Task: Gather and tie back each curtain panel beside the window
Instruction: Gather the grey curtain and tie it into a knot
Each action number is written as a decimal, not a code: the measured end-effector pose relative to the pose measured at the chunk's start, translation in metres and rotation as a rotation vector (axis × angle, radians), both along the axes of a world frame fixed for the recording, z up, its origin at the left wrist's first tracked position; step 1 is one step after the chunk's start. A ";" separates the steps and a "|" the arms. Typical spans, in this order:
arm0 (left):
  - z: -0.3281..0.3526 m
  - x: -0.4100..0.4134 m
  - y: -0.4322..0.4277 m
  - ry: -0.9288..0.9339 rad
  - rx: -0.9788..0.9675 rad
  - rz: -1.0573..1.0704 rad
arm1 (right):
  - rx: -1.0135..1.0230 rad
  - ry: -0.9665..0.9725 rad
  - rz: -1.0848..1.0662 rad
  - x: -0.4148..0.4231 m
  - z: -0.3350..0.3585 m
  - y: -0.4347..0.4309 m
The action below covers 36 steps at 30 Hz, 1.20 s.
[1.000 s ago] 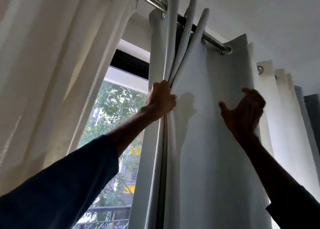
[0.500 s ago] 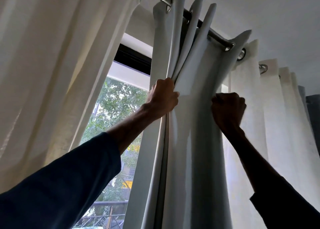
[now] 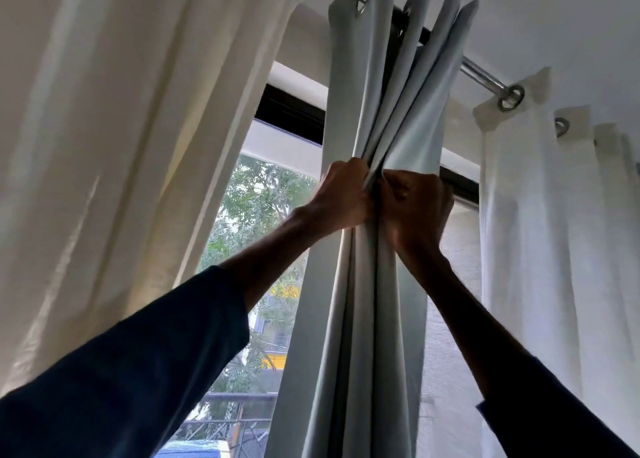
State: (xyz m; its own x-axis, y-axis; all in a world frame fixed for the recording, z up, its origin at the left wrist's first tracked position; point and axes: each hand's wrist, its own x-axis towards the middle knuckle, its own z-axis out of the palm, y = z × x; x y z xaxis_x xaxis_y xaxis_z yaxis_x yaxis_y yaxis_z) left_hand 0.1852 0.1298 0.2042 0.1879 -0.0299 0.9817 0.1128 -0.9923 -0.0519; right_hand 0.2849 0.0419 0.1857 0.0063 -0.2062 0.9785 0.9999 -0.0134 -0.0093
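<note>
Left hand (image 3: 341, 197) and right hand (image 3: 414, 208) touching, fingers of both clenched round bunched grey curtain panel (image 3: 367, 319) below rod (image 3: 485, 76).

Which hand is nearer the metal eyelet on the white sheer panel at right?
Right. The right hand grips the bunched grey curtain below and left of the eyelet; the left hand grips the same bunch on its far side, further left.

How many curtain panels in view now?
3: cream panel at left, grey panel bunched at centre, white panel at right. More may hang beyond the frame.
</note>
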 end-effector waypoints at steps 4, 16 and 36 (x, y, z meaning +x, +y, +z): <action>-0.010 0.004 -0.011 -0.014 -0.048 -0.046 | 0.004 0.065 0.187 -0.001 -0.025 -0.002; 0.004 0.015 -0.034 -0.121 -0.382 -0.114 | -0.126 0.081 0.502 0.003 -0.043 -0.022; -0.052 0.021 -0.028 -0.094 -0.110 0.015 | 0.077 0.353 0.184 0.077 -0.059 -0.011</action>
State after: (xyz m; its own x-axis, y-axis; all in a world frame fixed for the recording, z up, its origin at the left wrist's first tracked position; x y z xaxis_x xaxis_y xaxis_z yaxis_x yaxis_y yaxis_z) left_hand 0.2066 0.1020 0.1522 0.0941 0.0809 0.9923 0.1266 -0.9896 0.0687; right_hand 0.3615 0.0312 0.1270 0.3824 -0.2432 0.8914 0.9209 0.1794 -0.3461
